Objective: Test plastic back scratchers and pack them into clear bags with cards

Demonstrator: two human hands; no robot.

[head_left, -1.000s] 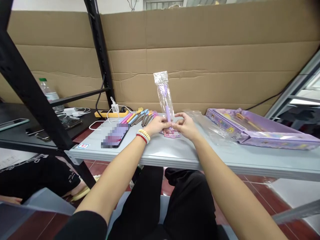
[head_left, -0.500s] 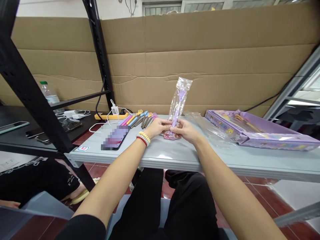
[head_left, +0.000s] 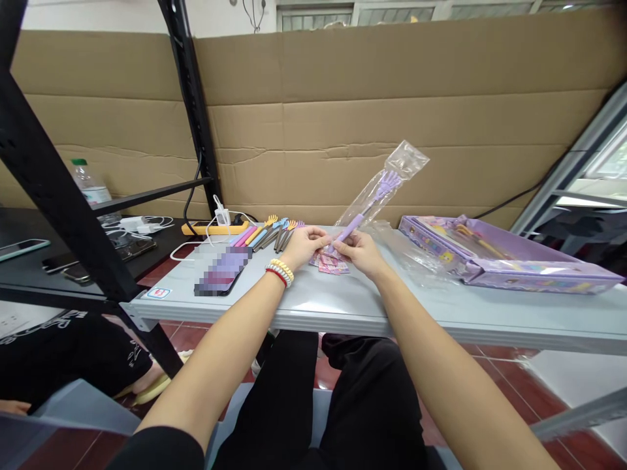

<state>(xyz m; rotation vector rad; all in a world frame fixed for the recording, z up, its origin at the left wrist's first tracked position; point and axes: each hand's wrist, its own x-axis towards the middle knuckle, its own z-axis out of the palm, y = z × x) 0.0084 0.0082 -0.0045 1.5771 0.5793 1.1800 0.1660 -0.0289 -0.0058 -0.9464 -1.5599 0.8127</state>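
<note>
Between my two hands a purple hand-shaped back scratcher stands tilted up to the right, its fingered head inside a clear plastic sleeve. My left hand is closed in a pinch at the lower end of the sleeve and handle. The fingers of my right hand close on the handle's lower part from the other side. Under the fingertips, small pink printed cards lie on the grey table. Left of my left hand lie several colourful back scratchers with dark rods.
A phone with a blurred screen lies at the left on the grey table. To the right are loose clear plastic wrappers and an open purple box. A yellow power strip and black rack post stand behind.
The back scratcher in its sleeve has swung from nearly upright to a lean toward the right. The pink cards below now show more. Both hands stay close together at its lower end.
</note>
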